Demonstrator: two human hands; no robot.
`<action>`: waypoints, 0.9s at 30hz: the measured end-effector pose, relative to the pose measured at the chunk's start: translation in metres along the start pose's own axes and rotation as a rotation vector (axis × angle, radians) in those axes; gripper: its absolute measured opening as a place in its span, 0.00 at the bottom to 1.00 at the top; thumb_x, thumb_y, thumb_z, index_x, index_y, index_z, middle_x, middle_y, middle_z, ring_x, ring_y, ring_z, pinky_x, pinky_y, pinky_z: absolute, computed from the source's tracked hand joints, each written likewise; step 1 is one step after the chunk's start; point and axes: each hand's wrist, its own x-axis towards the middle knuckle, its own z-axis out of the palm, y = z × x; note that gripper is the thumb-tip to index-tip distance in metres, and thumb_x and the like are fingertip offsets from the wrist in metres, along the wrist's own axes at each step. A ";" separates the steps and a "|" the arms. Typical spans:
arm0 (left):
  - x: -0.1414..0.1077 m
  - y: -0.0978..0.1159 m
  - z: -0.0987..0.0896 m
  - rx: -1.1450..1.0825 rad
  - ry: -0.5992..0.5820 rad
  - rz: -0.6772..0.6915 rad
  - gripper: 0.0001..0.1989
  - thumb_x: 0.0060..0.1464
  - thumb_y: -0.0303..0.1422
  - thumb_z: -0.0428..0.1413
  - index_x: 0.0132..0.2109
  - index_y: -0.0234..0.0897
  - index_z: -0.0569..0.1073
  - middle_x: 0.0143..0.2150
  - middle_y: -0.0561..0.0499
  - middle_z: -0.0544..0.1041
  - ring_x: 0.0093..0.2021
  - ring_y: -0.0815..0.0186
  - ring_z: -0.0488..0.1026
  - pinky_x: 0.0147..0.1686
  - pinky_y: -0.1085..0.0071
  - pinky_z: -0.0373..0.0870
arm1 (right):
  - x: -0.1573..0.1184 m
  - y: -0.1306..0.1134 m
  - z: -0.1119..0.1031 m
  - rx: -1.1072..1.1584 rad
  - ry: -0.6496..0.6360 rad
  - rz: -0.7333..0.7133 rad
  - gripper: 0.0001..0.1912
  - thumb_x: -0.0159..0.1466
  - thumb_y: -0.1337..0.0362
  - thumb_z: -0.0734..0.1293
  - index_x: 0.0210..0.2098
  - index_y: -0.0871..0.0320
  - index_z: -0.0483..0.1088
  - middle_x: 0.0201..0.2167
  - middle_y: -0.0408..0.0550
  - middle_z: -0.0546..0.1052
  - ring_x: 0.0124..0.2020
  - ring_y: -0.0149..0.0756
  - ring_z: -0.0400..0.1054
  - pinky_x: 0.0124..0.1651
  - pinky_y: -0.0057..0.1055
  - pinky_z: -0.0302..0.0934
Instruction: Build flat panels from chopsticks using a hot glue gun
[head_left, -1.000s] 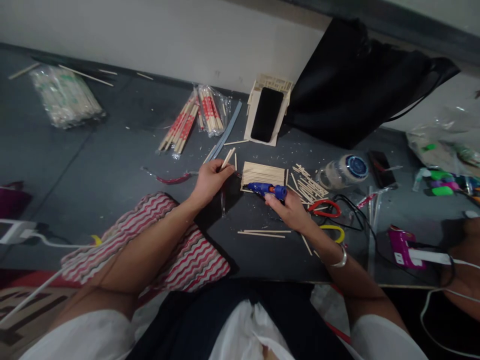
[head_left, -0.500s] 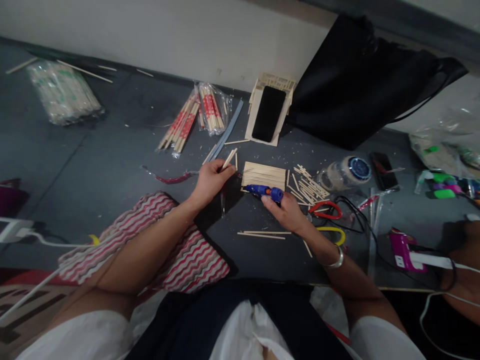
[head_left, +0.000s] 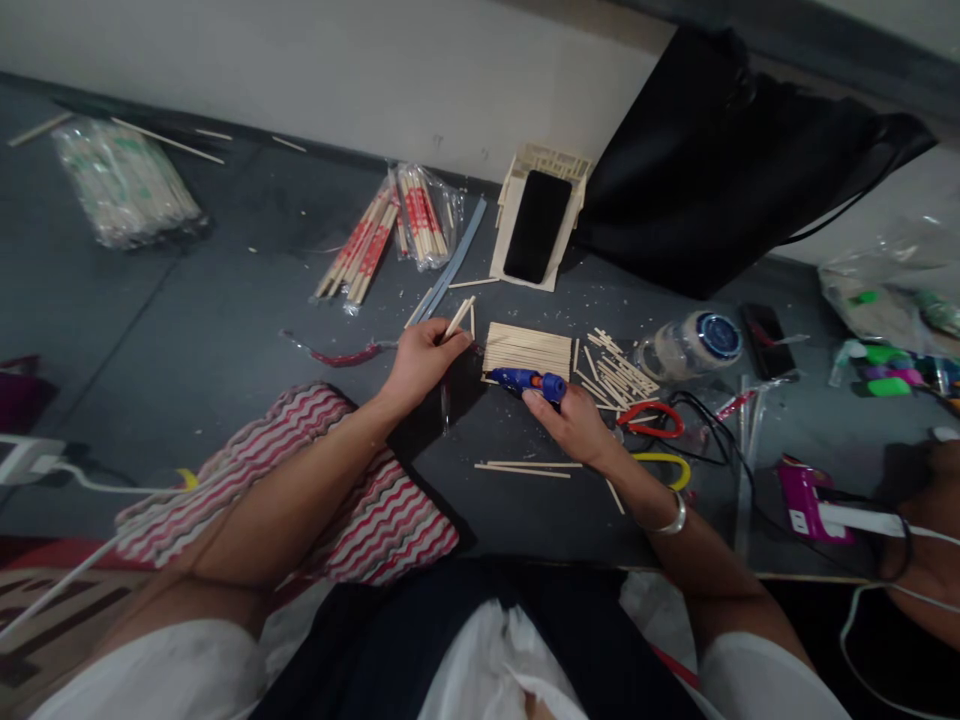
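Note:
My right hand (head_left: 576,425) is closed round a blue hot glue gun (head_left: 529,384). Its nozzle lies at the lower left corner of a flat panel of wooden sticks (head_left: 529,345) laid side by side. A short way left of the panel, my left hand (head_left: 424,362) is closed on a few wooden sticks (head_left: 460,317), which point up and away between thumb and fingers. To the right of the panel lies a heap of short cut sticks (head_left: 619,375). Two long sticks (head_left: 529,468) rest on the table nearer to me.
Behind are wrapped chopsticks (head_left: 367,250) and a phone (head_left: 537,226) on a stick-built stand. A clear jar (head_left: 690,345), red handle loop (head_left: 651,420), yellow loop (head_left: 667,468) and black cable sit right. A striped cloth (head_left: 375,510) lies under my left forearm. Another person's arm (head_left: 930,540) shows far right.

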 end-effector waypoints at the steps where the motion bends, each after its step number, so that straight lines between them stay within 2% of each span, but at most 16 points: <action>1: 0.000 0.001 0.000 0.000 -0.001 0.000 0.12 0.46 0.41 0.59 0.24 0.37 0.70 0.20 0.57 0.63 0.22 0.71 0.56 0.22 0.73 0.50 | 0.000 0.000 0.000 -0.003 0.003 -0.003 0.18 0.69 0.49 0.60 0.41 0.54 0.73 0.41 0.54 0.83 0.47 0.48 0.77 0.49 0.40 0.68; 6: -0.001 0.003 0.000 0.011 0.010 -0.002 0.12 0.46 0.40 0.59 0.23 0.37 0.70 0.20 0.57 0.63 0.23 0.71 0.56 0.22 0.73 0.51 | 0.000 -0.003 -0.001 -0.029 0.005 0.021 0.20 0.70 0.47 0.58 0.40 0.55 0.73 0.40 0.56 0.83 0.45 0.49 0.77 0.47 0.40 0.68; 11: -0.001 0.004 0.000 0.006 0.010 -0.012 0.12 0.46 0.39 0.60 0.23 0.37 0.70 0.20 0.57 0.62 0.22 0.71 0.56 0.22 0.73 0.50 | -0.001 -0.001 -0.002 -0.036 0.005 0.010 0.18 0.69 0.48 0.59 0.37 0.53 0.72 0.34 0.51 0.81 0.38 0.44 0.75 0.43 0.36 0.66; 16: -0.001 0.004 0.000 0.017 0.022 -0.016 0.11 0.46 0.38 0.59 0.23 0.37 0.70 0.20 0.57 0.62 0.22 0.71 0.56 0.22 0.73 0.51 | -0.003 -0.005 -0.006 -0.022 0.016 0.026 0.17 0.68 0.48 0.60 0.36 0.54 0.71 0.34 0.53 0.81 0.38 0.46 0.75 0.42 0.36 0.65; 22: -0.001 0.003 -0.001 0.018 0.009 -0.019 0.12 0.45 0.40 0.59 0.23 0.37 0.70 0.20 0.58 0.61 0.22 0.72 0.55 0.22 0.72 0.49 | -0.018 -0.012 -0.038 0.004 0.087 0.087 0.19 0.67 0.47 0.60 0.27 0.53 0.67 0.23 0.46 0.75 0.27 0.39 0.70 0.33 0.33 0.61; 27: 0.000 0.000 -0.001 0.016 0.042 -0.048 0.13 0.45 0.40 0.61 0.22 0.38 0.68 0.19 0.58 0.60 0.22 0.71 0.54 0.22 0.72 0.48 | -0.047 0.004 -0.062 -0.016 0.171 0.142 0.23 0.67 0.44 0.60 0.24 0.52 0.68 0.22 0.46 0.75 0.27 0.40 0.70 0.33 0.34 0.63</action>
